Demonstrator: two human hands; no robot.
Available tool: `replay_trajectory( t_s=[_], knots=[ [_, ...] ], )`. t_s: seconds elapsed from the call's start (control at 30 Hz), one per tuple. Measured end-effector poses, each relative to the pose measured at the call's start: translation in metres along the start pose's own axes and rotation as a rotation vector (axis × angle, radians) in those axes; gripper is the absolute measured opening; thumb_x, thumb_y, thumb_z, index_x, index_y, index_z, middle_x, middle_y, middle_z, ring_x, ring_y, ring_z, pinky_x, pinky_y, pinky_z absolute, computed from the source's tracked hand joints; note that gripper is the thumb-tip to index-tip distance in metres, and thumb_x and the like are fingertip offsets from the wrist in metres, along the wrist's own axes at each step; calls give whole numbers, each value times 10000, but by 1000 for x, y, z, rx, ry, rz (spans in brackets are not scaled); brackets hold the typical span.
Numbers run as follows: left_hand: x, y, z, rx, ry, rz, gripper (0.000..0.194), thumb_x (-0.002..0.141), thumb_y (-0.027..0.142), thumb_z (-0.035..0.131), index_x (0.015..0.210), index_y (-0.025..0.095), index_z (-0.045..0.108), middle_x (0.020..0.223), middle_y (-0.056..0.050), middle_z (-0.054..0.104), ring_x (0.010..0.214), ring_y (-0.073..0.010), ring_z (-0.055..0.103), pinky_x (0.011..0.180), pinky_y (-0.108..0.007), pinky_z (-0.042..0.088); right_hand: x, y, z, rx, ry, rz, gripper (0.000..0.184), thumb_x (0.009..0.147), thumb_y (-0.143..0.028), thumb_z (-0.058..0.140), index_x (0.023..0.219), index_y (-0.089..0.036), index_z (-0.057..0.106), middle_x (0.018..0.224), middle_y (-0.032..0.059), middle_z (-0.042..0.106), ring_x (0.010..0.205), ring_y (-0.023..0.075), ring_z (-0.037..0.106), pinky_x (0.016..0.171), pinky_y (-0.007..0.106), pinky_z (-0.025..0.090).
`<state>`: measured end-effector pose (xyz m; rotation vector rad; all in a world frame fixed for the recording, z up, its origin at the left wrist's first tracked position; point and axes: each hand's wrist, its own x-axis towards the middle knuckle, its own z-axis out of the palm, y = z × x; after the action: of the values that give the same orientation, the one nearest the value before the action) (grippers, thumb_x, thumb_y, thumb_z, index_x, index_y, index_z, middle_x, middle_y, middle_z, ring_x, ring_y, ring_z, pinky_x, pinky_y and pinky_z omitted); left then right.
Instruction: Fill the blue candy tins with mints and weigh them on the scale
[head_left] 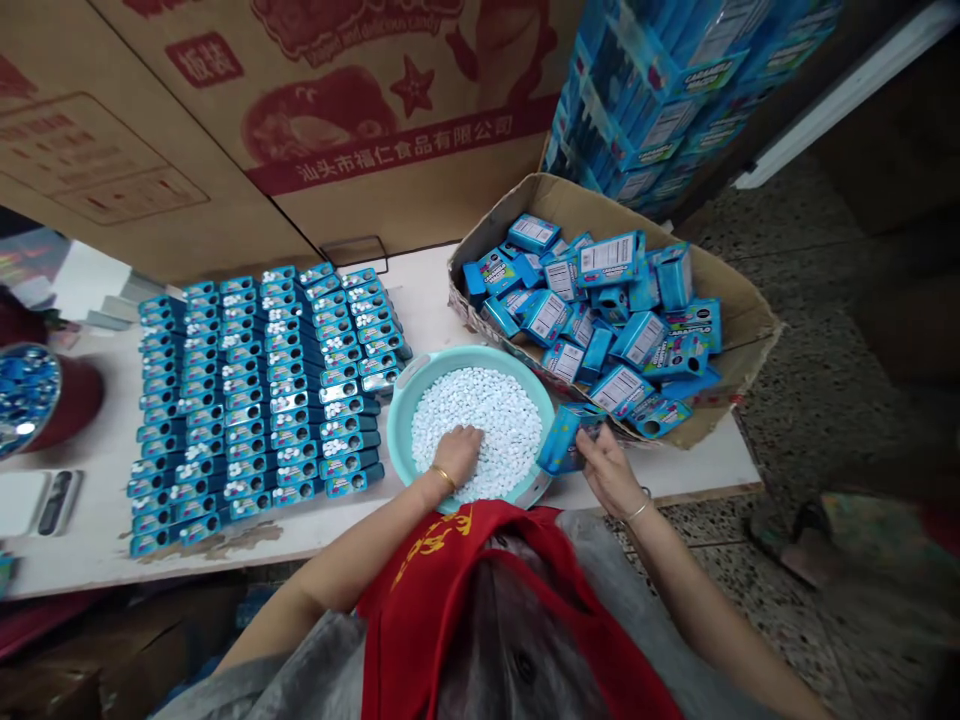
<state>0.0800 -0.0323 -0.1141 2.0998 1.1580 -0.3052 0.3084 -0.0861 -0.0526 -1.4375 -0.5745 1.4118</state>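
My left hand (459, 455) is down in a heap of small white candies (502, 410), its fingers curled together and the tips hidden among them. The candies fill a pale turquoise basin (403, 425) in front of me. In my right hand (609, 470) is a blue candy box (561, 440), pinched between thumb and fingers and tilted over the basin's right rim. Left of the basin stand several rows of blue boxes (289, 385), upright and tightly packed, with round holes in their tops. White candies show on many of those tops.
A torn cardboard carton (731, 365) of loose blue boxes sits behind and right of the basin. Large brown cartons (360, 215) wall the table's back. Wrapped box stacks (660, 110) rise at back right. A dark red tub (79, 400) stands far left. A person's foot (810, 550) shows at right.
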Motion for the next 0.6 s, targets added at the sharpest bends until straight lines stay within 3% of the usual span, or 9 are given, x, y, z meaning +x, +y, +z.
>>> replay_trajectory(
  t_s=[0.13, 0.23, 0.43, 0.6],
  knots=[
    [1, 9, 6, -33, 20, -27, 375, 817, 63, 442, 1176, 111, 538, 1157, -156, 584, 1098, -260, 532, 942, -396, 443, -10, -6, 7, 105, 41, 79, 493, 764, -453, 669, 1207, -313, 506, 1195, 28, 646, 1118, 228, 591, 921, 403, 512],
    [-2, 0, -4, -65, 46, 17, 377, 821, 145, 539, 1199, 141, 528, 1174, -102, 606, 1090, -213, 554, 965, -315, 443, -8, 0, 8, 134, 54, 58, 499, 739, -413, 707, 1189, -325, 511, 1212, 23, 630, 1123, 216, 582, 926, 384, 505],
    [-33, -27, -57, -129, 137, 91, 465, 855, 186, 520, 1309, 166, 421, 1222, -86, 580, 1024, -175, 582, 932, -310, 460, 12, 16, 10, -74, 155, -215, 492, 643, -356, 784, 1054, -249, 537, 1015, 41, 651, 950, 219, 617, 883, 399, 500],
    [-57, -25, -113, -133, 224, 255, 340, 888, 200, 463, 1226, 177, 491, 1028, -75, 603, 922, -173, 576, 856, -329, 473, 26, 17, 25, -486, 80, -477, 345, 749, -310, 664, 1056, -218, 536, 1008, 74, 617, 947, 249, 593, 880, 444, 475]
  ],
)
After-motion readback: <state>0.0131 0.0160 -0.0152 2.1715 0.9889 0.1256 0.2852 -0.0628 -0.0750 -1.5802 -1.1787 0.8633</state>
